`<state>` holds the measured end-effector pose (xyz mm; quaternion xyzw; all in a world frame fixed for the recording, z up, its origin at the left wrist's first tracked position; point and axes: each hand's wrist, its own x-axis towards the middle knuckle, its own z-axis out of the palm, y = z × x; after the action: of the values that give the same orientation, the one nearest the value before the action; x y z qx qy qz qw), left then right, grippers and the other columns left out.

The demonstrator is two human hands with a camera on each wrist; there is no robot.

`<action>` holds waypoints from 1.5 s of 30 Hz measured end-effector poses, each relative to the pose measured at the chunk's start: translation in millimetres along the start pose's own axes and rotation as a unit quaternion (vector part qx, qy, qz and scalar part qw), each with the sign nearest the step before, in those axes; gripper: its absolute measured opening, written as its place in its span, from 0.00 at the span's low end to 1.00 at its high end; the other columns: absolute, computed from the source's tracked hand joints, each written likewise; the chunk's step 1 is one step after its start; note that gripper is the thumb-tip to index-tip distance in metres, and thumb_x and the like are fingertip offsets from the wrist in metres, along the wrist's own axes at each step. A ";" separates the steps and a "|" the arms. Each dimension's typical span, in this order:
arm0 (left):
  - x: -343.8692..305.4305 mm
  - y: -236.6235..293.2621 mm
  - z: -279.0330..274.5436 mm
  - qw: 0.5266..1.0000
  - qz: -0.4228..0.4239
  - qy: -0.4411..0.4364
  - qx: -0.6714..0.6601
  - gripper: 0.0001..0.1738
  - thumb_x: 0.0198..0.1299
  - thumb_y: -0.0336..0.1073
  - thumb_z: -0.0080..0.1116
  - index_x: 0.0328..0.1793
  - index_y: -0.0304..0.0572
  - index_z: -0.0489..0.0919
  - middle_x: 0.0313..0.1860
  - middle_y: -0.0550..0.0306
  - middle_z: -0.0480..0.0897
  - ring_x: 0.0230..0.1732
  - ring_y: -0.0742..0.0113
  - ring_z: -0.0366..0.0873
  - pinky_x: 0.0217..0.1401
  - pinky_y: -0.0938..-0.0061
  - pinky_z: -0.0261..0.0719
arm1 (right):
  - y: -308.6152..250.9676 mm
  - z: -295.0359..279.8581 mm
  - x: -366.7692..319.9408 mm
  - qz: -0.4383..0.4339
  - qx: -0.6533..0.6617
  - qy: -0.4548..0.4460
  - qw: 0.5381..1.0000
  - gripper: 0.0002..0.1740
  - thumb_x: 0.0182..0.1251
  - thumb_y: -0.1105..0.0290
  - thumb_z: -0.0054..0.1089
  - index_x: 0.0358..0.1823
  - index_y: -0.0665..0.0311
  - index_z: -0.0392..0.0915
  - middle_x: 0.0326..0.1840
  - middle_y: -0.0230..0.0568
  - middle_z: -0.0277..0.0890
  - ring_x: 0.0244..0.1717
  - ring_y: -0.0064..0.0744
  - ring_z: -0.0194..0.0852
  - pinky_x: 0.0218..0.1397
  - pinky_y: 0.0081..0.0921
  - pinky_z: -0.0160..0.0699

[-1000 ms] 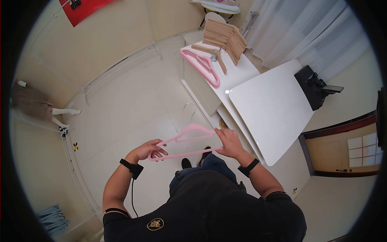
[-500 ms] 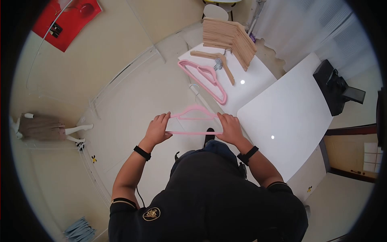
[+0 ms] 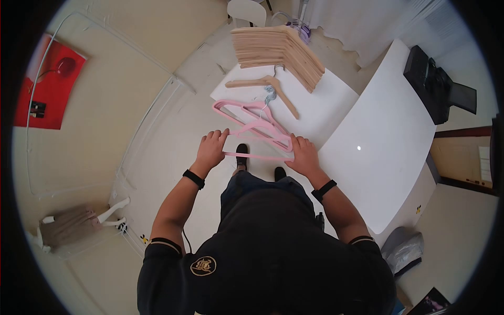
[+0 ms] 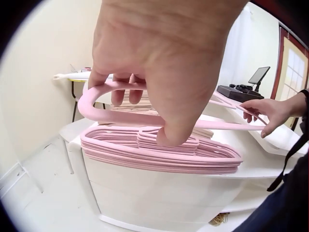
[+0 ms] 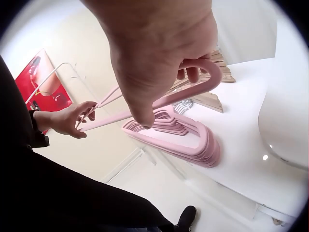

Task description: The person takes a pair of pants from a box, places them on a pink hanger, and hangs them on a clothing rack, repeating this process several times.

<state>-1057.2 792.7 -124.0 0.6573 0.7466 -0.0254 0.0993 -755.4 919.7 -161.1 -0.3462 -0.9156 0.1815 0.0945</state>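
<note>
A pink hanger (image 3: 257, 156) is stretched level between both hands. My left hand (image 3: 211, 149) grips its left end; in the left wrist view the thumb of the left hand (image 4: 159, 67) presses the lower bar, fingers behind. My right hand (image 3: 304, 156) grips the other end, and in the right wrist view the right hand (image 5: 159, 63) has its thumb over the bar. Just beyond and below lies a neat stack of pink hangers (image 4: 164, 162) on the white table (image 3: 336, 100), partly hidden by the held hanger in the head view.
Behind the pink stack are a wooden hanger (image 3: 286, 100) and a large pile of wooden hangers (image 3: 278, 47). A second white tabletop (image 3: 378, 142) at the right carries a black device with a screen (image 3: 436, 89). A mannequin (image 3: 73, 226) stands at the left, a chair (image 3: 247, 11) beyond the table.
The left hand has moved from a loose hold to a firm grip on the hanger's end. Both hands and the hanger have come closer to the pink stack as the head view turned.
</note>
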 end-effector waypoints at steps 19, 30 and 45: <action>170.4 -111.6 47.5 0.974 0.176 -0.137 0.034 0.49 0.37 0.36 0.71 0.70 0.54 0.59 0.68 0.53 0.63 0.71 0.50 0.57 0.68 0.52 0.61 | -46.7 68.8 70.2 0.362 -0.044 -0.077 0.928 0.42 0.41 0.61 0.70 0.63 0.57 0.63 0.60 0.43 0.65 0.62 0.45 0.62 0.65 0.41 0.62; 186.7 -118.4 72.0 0.970 0.194 -0.142 0.044 0.46 0.41 0.35 0.68 0.69 0.49 0.59 0.67 0.52 0.64 0.69 0.52 0.60 0.64 0.52 0.64 | -42.0 85.7 81.3 0.393 -0.050 -0.096 0.913 0.41 0.44 0.63 0.69 0.63 0.56 0.62 0.63 0.43 0.62 0.65 0.45 0.59 0.66 0.41 0.60; 188.6 -114.5 67.0 0.970 0.199 -0.138 0.033 0.36 0.50 0.31 0.59 0.68 0.49 0.61 0.64 0.53 0.67 0.66 0.52 0.63 0.62 0.49 0.66 | -42.8 90.2 82.9 0.413 -0.051 -0.105 0.903 0.42 0.43 0.64 0.69 0.64 0.56 0.61 0.63 0.41 0.62 0.66 0.43 0.59 0.66 0.40 0.60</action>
<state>-1184.4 950.1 -234.4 0.7855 0.5791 -0.1197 0.1826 -869.6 921.3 -222.7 -0.6762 -0.7034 0.1927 -0.1037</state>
